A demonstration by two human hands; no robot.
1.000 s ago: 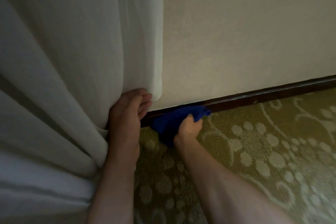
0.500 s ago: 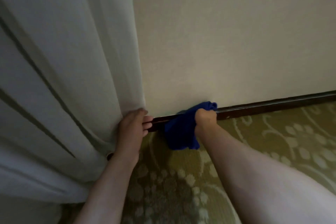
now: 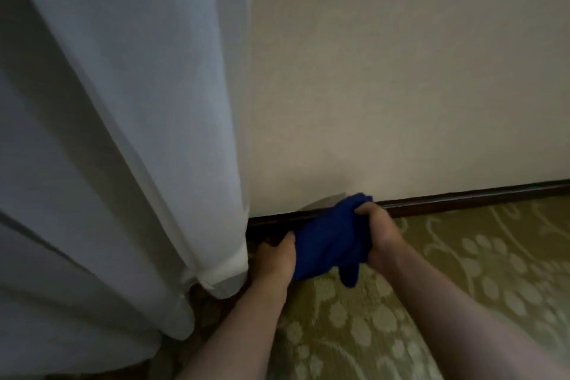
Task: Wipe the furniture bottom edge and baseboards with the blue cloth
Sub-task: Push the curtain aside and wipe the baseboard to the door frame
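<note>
While the white curtain is hanging at the far left, its hem is covering the start of the dark baseboard, so wiping is probably taking place just beside it. Next, the left hand is gripping the left side of the blue cloth, fingers curled into the fabric. The cloth is sitting bunched against the baseboard, just above the patterned carpet, likely being regathered for a fresh face. It is appearing deep blue, soft and crumpled, with one corner drooping. At the right, the right hand is clenching the cloth's upper edge.
</note>
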